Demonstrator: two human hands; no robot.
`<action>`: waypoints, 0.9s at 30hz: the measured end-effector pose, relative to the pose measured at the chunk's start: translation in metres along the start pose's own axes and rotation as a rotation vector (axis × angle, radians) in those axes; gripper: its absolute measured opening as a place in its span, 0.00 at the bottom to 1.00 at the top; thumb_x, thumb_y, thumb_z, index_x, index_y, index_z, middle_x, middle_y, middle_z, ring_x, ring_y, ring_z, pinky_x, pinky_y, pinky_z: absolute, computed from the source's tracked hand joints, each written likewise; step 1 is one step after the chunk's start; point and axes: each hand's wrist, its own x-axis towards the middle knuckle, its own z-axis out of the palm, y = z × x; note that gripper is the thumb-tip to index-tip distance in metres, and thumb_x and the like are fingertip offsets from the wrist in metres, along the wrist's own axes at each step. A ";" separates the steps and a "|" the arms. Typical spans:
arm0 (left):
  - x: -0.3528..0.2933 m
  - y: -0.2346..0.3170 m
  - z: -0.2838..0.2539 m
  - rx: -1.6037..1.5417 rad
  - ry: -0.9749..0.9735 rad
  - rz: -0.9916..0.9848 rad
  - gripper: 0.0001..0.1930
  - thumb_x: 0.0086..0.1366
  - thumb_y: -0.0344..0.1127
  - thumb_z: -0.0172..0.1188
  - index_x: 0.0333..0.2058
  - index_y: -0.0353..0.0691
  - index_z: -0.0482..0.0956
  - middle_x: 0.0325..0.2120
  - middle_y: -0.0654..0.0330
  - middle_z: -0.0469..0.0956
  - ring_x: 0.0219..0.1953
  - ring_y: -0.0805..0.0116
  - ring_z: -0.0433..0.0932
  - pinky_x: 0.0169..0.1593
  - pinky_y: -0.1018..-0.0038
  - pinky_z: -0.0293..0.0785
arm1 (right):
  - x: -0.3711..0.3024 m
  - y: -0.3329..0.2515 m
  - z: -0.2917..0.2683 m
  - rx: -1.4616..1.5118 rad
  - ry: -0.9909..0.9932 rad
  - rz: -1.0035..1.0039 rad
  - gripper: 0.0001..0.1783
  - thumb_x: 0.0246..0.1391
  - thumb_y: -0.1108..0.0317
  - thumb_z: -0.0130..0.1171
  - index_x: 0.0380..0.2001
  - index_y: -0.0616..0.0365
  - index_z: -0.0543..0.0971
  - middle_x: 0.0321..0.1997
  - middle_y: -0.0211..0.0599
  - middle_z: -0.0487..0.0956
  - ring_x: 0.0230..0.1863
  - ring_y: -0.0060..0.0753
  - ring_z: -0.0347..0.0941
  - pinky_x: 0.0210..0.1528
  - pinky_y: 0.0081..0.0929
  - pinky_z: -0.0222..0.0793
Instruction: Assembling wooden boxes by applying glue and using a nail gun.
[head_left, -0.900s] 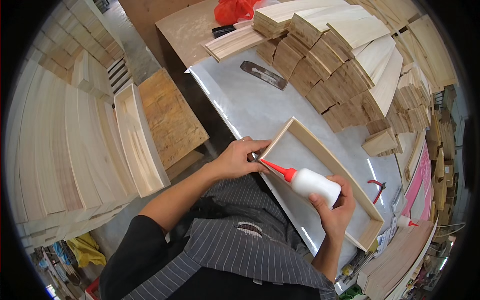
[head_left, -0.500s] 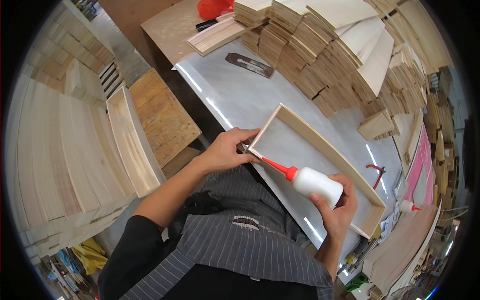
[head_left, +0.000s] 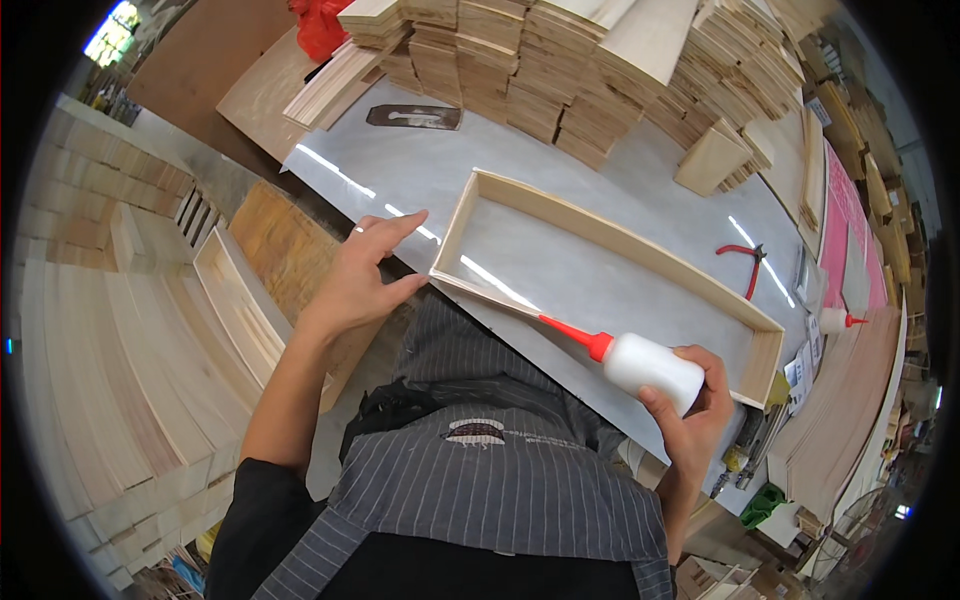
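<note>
A long rectangular wooden frame (head_left: 640,250) lies flat on the grey table (head_left: 420,170). My right hand (head_left: 690,405) grips a white glue bottle (head_left: 650,368) with a red nozzle; the nozzle tip touches the frame's near long side. My left hand (head_left: 365,275) rests with fingers spread at the frame's left corner, thumb against the wood, holding nothing.
Stacks of cut wooden boards (head_left: 600,70) fill the table's far side. A dark hand plane (head_left: 415,117) lies at the far left, red pliers (head_left: 745,265) to the right, a second glue bottle (head_left: 835,320) further right. Finished wooden frames (head_left: 130,330) are stacked left of me.
The bottle's nozzle has slid right along the frame's near side, away from the left corner. My left hand has opened its fingers beside that corner.
</note>
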 end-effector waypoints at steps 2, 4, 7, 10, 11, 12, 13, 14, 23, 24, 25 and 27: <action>0.003 0.010 0.001 0.051 0.008 0.066 0.38 0.48 0.32 0.75 0.62 0.43 0.75 0.50 0.55 0.79 0.50 0.59 0.73 0.52 0.67 0.71 | -0.005 0.004 -0.009 0.003 0.027 -0.002 0.29 0.43 0.68 0.80 0.47 0.59 0.77 0.44 0.35 0.80 0.43 0.27 0.76 0.46 0.24 0.72; 0.006 0.023 0.003 0.098 0.016 0.136 0.37 0.48 0.33 0.76 0.60 0.42 0.76 0.49 0.55 0.79 0.50 0.57 0.72 0.54 0.66 0.70 | -0.012 0.007 -0.018 0.010 0.051 0.018 0.29 0.43 0.68 0.80 0.47 0.59 0.77 0.44 0.35 0.79 0.44 0.26 0.76 0.46 0.24 0.72; 0.011 0.046 0.012 0.209 -0.009 0.247 0.34 0.46 0.36 0.77 0.55 0.41 0.79 0.46 0.55 0.79 0.50 0.53 0.71 0.55 0.63 0.71 | -0.020 0.014 -0.032 0.015 0.088 0.027 0.29 0.43 0.67 0.80 0.47 0.60 0.77 0.45 0.35 0.79 0.44 0.26 0.76 0.46 0.24 0.73; 0.016 0.063 0.026 0.250 -0.067 0.313 0.33 0.44 0.39 0.79 0.52 0.41 0.80 0.44 0.56 0.77 0.51 0.53 0.70 0.56 0.62 0.70 | -0.030 0.017 -0.044 0.019 0.133 0.026 0.30 0.44 0.68 0.80 0.48 0.60 0.76 0.44 0.35 0.79 0.44 0.26 0.76 0.46 0.24 0.73; 0.018 0.068 0.031 0.264 -0.095 0.329 0.33 0.44 0.39 0.79 0.52 0.42 0.80 0.45 0.56 0.77 0.52 0.53 0.70 0.57 0.61 0.70 | -0.033 0.017 -0.049 0.026 0.150 0.032 0.30 0.44 0.68 0.80 0.49 0.60 0.76 0.44 0.35 0.79 0.44 0.26 0.76 0.46 0.24 0.74; 0.020 0.072 0.037 0.278 -0.123 0.344 0.33 0.45 0.39 0.79 0.52 0.42 0.80 0.45 0.57 0.76 0.52 0.54 0.69 0.57 0.61 0.70 | -0.037 0.019 -0.054 0.023 0.164 0.038 0.30 0.44 0.68 0.80 0.49 0.60 0.76 0.44 0.35 0.79 0.44 0.26 0.76 0.46 0.24 0.74; 0.022 0.076 0.043 0.273 -0.133 0.355 0.33 0.45 0.39 0.79 0.52 0.42 0.80 0.45 0.57 0.76 0.52 0.54 0.69 0.57 0.61 0.70 | -0.042 0.021 -0.060 0.015 0.176 0.058 0.30 0.44 0.68 0.80 0.49 0.60 0.76 0.44 0.34 0.78 0.44 0.26 0.76 0.46 0.24 0.74; 0.024 0.080 0.050 0.270 -0.142 0.393 0.33 0.45 0.40 0.79 0.52 0.42 0.80 0.46 0.57 0.76 0.52 0.54 0.70 0.58 0.60 0.70 | -0.046 0.023 -0.066 0.007 0.187 0.077 0.31 0.43 0.69 0.80 0.49 0.60 0.76 0.45 0.34 0.78 0.45 0.26 0.77 0.47 0.24 0.74; 0.032 0.104 0.088 0.284 -0.236 0.481 0.33 0.46 0.40 0.78 0.52 0.42 0.79 0.48 0.58 0.77 0.54 0.53 0.70 0.58 0.60 0.69 | -0.077 0.040 -0.110 -0.032 0.354 0.091 0.30 0.43 0.68 0.80 0.49 0.60 0.76 0.46 0.34 0.77 0.45 0.27 0.75 0.47 0.25 0.73; 0.033 0.106 0.091 0.296 -0.244 0.489 0.33 0.46 0.39 0.78 0.52 0.42 0.79 0.48 0.58 0.77 0.54 0.53 0.70 0.58 0.60 0.69 | -0.080 0.041 -0.114 -0.033 0.366 0.095 0.30 0.43 0.68 0.80 0.49 0.60 0.76 0.46 0.34 0.77 0.45 0.27 0.75 0.47 0.25 0.73; 0.034 0.108 0.094 0.293 -0.251 0.498 0.33 0.46 0.39 0.78 0.52 0.42 0.79 0.48 0.58 0.77 0.54 0.53 0.70 0.58 0.60 0.69 | -0.083 0.042 -0.118 -0.020 0.384 0.107 0.30 0.43 0.68 0.80 0.49 0.60 0.76 0.46 0.34 0.77 0.45 0.27 0.75 0.48 0.24 0.72; 0.034 0.112 0.098 0.300 -0.255 0.512 0.32 0.46 0.39 0.78 0.52 0.42 0.79 0.47 0.58 0.77 0.54 0.54 0.71 0.58 0.61 0.69 | -0.088 0.044 -0.126 -0.007 0.411 0.121 0.30 0.43 0.68 0.80 0.49 0.60 0.76 0.46 0.33 0.77 0.45 0.27 0.75 0.48 0.24 0.72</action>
